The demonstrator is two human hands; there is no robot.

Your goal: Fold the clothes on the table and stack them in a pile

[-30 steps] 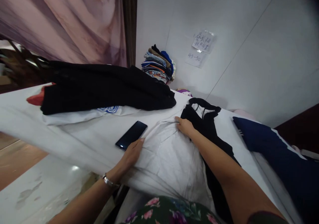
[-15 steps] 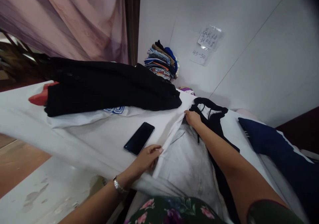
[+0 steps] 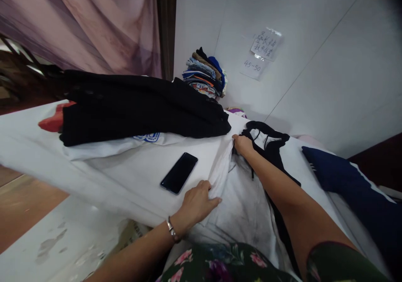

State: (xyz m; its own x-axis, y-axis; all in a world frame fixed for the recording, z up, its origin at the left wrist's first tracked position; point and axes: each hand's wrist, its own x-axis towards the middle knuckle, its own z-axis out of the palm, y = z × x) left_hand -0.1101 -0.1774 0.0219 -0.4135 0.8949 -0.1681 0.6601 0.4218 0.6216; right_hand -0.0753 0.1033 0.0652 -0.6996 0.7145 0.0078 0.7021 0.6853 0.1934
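My right hand [image 3: 243, 145] pinches the far end of a white cloth [image 3: 241, 200], close to a black garment with drawstrings [image 3: 266, 144]. My left hand [image 3: 199, 202] rests at the near part of the cloth's folded edge, thumb and fingers apart, with no firm hold visible. The underside of this hand is hidden. Just to its left a black phone [image 3: 179, 173] lies flat on the white table covering [image 3: 135, 181]. Toward my body the cloth hangs down, looking greyish and creased.
A long black garment [image 3: 141, 106] lies across the table's far left over white and red pieces. Folded clothes [image 3: 205, 73] are stacked by the wall. A navy garment [image 3: 342, 173] lies at the right. Paper notes [image 3: 265, 43] hang on the wall.
My left hand has shifted right, and its thumb and fingers have spread off the pinched edge. My right hand keeps its pinch in nearly the same place.
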